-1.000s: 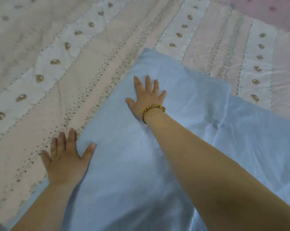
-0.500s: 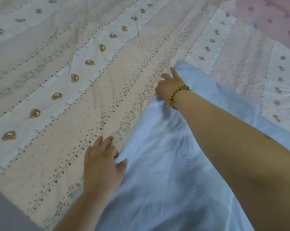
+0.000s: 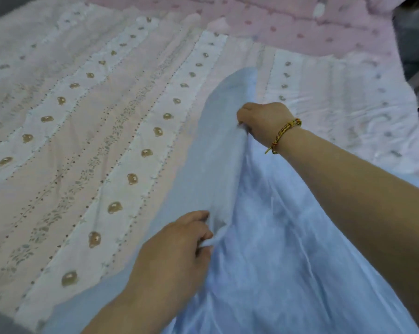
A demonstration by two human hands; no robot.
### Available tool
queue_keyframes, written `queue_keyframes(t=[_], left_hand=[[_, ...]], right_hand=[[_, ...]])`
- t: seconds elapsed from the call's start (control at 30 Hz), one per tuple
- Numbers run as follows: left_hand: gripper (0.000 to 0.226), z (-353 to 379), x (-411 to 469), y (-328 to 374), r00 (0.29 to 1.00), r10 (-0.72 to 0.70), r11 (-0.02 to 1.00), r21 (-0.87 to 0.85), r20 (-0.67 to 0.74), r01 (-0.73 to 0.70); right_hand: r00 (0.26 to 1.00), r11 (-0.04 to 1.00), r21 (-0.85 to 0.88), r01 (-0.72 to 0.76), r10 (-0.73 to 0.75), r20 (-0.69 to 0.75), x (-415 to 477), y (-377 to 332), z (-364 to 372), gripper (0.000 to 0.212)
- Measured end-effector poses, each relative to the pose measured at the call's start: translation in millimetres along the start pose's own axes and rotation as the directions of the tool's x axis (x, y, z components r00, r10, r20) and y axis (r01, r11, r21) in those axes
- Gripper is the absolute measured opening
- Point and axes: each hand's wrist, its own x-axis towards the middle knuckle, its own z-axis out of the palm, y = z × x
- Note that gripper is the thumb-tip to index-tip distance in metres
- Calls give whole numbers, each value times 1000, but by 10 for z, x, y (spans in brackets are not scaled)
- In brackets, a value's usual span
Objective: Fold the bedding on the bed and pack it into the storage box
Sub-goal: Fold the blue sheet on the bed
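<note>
Light-blue thin fabric sheet [image 3: 288,249] lies on pink-and-white striped quilt [image 3: 95,153], one edge raised off it. My left hand [image 3: 172,256] and right hand [image 3: 264,124]: grip pinching that edge. I'd keep it taut between them and match corners before laying down.

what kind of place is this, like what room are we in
Most likely a bedroom, on a bed. A striped quilt with gold motifs fills most of the view, a pink dotted cover lies at the far end, and the left hand and right hand grip a light blue sheet.
</note>
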Motion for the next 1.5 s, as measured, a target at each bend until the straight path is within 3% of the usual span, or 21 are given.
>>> queue_keyframes(t=[0.1, 0.23, 0.3, 0.37, 0.47, 0.53, 0.57, 0.63, 0.67, 0.7, 0.73, 0.8, 0.9, 0.97, 1.07, 1.23, 1.3, 1.4, 1.5], left_hand=[[10, 737, -285, 745, 992, 66, 998, 11, -107, -65], [15, 1643, -434, 1481, 975, 135, 989, -41, -179, -144], [9, 1984, -434, 1844, 978, 158, 984, -58, -133, -167], [2, 2356, -410, 2029, 981, 191, 981, -36, -40, -193], [24, 2841, -410, 2121, 960, 208, 978, -59, 190, -200], [33, 3006, -416, 2090, 935, 218, 974, -3, 280, -226], [43, 3040, -408, 2067, 926, 222, 970, 27, 304, -242], [57, 3022, -400, 1977, 917, 258, 954, 73, 305, -292], [58, 3009, -409, 1912, 908, 287, 943, 79, 306, -325], [55, 3004, -417, 1838, 900, 322, 931, 72, 294, -357], [51, 2990, -418, 1771, 893, 351, 921, 68, 281, -383], [45, 2971, -400, 1699, 880, 406, 900, 57, 245, -431], [42, 2906, -311, 1692, 878, 471, 877, 63, 91, -477], [44, 2837, -270, 1649, 912, 411, 900, 156, 1, -406], [52, 2840, -326, 1461, 957, 291, 923, 261, 6, -283], [67, 3096, -412, 1225, 925, 370, 853, 364, 86, -375], [67, 3104, -371, 1223, 928, 359, 844, 392, 98, -367], [67, 3016, -378, 1277, 939, 309, 866, 363, 151, -343], [67, 2937, -634, 1299, 898, 388, 865, 254, 207, -432]], right_hand=[[967, 996, 79, 34, -13, -255, -957, 479, 32, 19], [955, 988, 152, -35, 78, -286, -1927, 1115, 170, 13], [962, 962, 219, -164, 205, -179, -2336, 1374, 230, 19], [942, 913, 237, -333, 331, 51, -2693, 1548, 379, 29], [796, 768, 248, -590, 503, 335, -3146, 1684, 698, 38], [669, 536, 403, -742, 640, 378, -3295, 1664, 909, 45], [566, 326, 525, -786, 720, 401, -3348, 1674, 1015, 46], [329, -190, 724, -663, 795, 510, -3358, 1660, 1109, 40], [270, -382, 751, -539, 766, 583, -3319, 1658, 1135, 33], [255, -488, 734, -473, 722, 644, -3232, 1642, 1157, 24], [272, -493, 718, -491, 696, 665, -3128, 1617, 1158, 16], [311, -379, 695, -611, 693, 650, -2965, 1553, 1155, 26], [289, -329, 687, -648, 728, 621, -2830, 1531, 1171, 32], [308, -260, 747, -612, 792, 528, -2827, 1511, 1184, 16], [310, -188, 818, -543, 861, 403, -2913, 1441, 1191, 19], [275, -389, 714, -583, 732, 623, -3146, 1445, 1235, 11], [315, -423, 677, -603, 653, 689, -3240, 1403, 1219, 21], [356, -570, 615, -545, 507, 785, -3437, 1198, 1164, 33], [426, -628, 559, -542, 369, 826, -3694, 898, 1087, 25]])
